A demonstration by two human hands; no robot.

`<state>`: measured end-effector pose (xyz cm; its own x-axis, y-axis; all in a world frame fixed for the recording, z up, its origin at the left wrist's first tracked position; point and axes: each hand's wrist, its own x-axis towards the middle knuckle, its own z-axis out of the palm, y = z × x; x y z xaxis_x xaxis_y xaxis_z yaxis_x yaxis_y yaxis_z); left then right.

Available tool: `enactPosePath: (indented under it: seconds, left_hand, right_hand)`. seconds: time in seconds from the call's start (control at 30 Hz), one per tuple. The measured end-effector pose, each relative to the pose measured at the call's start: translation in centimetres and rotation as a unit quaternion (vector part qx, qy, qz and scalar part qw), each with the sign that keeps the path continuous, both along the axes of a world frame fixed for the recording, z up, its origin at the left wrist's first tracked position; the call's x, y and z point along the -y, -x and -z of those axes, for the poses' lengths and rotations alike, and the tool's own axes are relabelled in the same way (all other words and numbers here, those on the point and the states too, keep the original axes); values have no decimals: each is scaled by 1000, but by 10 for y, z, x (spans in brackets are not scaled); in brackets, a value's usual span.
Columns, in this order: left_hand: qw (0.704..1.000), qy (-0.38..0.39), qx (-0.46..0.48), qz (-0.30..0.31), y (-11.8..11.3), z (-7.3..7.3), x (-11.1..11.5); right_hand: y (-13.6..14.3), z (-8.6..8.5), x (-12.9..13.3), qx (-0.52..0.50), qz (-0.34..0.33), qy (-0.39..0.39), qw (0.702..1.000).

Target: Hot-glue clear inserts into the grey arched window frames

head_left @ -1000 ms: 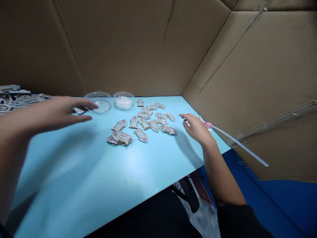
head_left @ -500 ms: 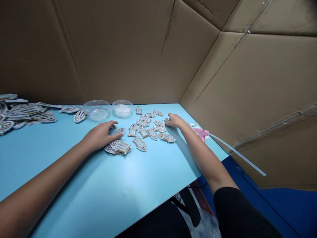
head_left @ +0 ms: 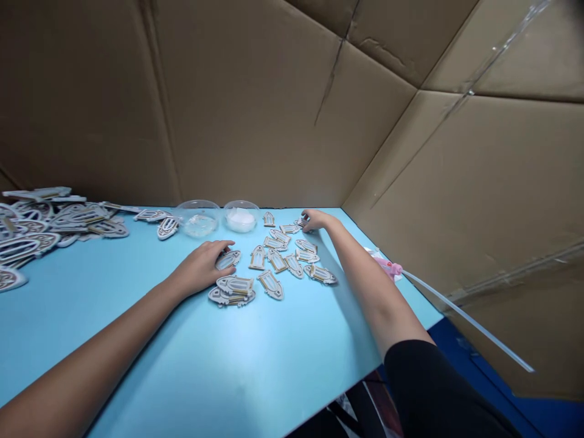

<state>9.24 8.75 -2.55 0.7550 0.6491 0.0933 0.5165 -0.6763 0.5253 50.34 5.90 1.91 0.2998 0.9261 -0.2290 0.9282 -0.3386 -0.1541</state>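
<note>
My left hand rests on the blue table, thumb and fingers apart around a white arched piece lying between them. Just in front of it lies a small stack of similar pieces. At the back right of the spread pieces, my right hand has its fingertips closed on a small arched piece. Between the hands several arched pieces with gold-brown edges lie flat and scattered.
A big pile of larger ornate pieces is at the left. Two clear round dishes stand near the cardboard wall. A pink object with a pale tube is at the right edge.
My right hand has moved back and left among the pieces, and a small piece is at its fingertips. My left hand has come round the piece beside the stack. The view has shifted.
</note>
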Motion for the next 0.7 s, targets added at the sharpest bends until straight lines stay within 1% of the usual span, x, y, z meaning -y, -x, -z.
enactPosePath:
  seconds: [0.07, 0.17, 0.23, 0.3, 0.4, 0.5, 0.6, 0.7]
  left_hand:
    - [1000, -6, 19, -5, 0, 5, -1]
    - [999, -9, 43, -29, -1, 15, -6]
    - [998, -11, 55, -40, -1, 20, -8]
    - [997, -14, 63, -43, -1, 24, -9]
    - [996, -20, 69, -42, -1, 25, -9]
    - [996, -29, 72, -39, -1, 24, -8]
    - [996, -36, 73, -35, 0, 24, -7]
    - [996, -40, 73, -29, 0, 24, -7]
  right_hand:
    - [-1, 0, -5, 9, 6, 10, 1000]
    - [6, -8, -15, 23, 20, 17, 999]
    - [20, -14, -26, 18, 24, 18, 999]
    - [40, -18, -40, -5, 19, 24, 1000]
    - [75, -18, -64, -36, 16, 38, 998]
    - [103, -15, -83, -29, 39, 54, 997]
    - [118, -12, -93, -15, 52, 75, 996]
    - [121, -11, -93, 0, 57, 74, 996]
